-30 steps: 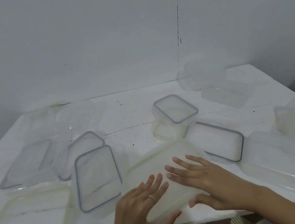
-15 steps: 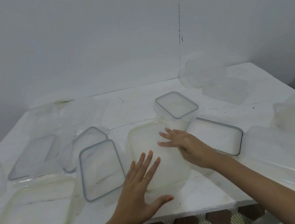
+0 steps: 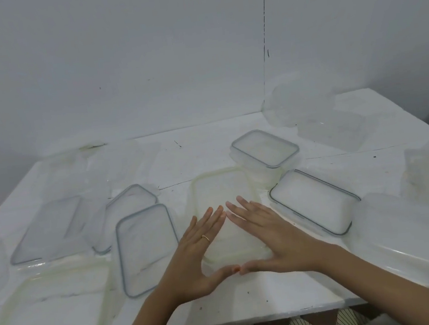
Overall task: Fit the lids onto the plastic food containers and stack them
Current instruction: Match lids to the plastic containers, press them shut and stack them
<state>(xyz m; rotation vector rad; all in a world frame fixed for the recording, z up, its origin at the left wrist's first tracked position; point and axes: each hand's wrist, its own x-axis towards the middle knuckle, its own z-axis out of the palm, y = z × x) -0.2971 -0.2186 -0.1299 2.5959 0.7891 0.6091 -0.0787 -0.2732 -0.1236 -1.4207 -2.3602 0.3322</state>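
Right hand [image 3: 274, 238] has pulled back from the far end of the yellow-rimmed lid [image 3: 219, 188] to the near half. It now lies next to the left hand [image 3: 197, 253]. Lid orientation matches half a second ago, long axis pointing away from the person.

Grip is apart on both hands: fingers straight, palms down on the lid, nothing pinched. Fingertips converge and almost meet mid-lid. Thumb tips meet at the near rim, so the hands frame a triangle. Ring [image 3: 205, 237] is on the left hand.

The lid sits centre on the desk [image 3: 252, 301], apparently on its container. I can't tell whether the rim is seated all round.

Edges and room:
- Near: a bare strip of desk lies between the near rim and the front edge.
- Left: the grey-seal lid [image 3: 147, 249] lies flat just beside it, with a narrow gap. A second grey-seal lid [image 3: 130, 213] and a long lid [image 3: 48, 228] lie further left, overlapping at their edges.
- Front left: the large yellow-rimmed container [image 3: 47, 309] runs up to the desk's front edge.
- Far right corner: the small lidded box [image 3: 264, 149] is very close. Can't tell if it touches.
- Right: the lidded grey-seal box [image 3: 312, 201] sits angled, its near corner close to the right hand.
- Far right: the big clear container [image 3: 419, 231] overhangs the front edge.
- Back right: clear tubs [image 3: 331, 131] stand near the wall.
- Open desk shows behind the lid, centre back.
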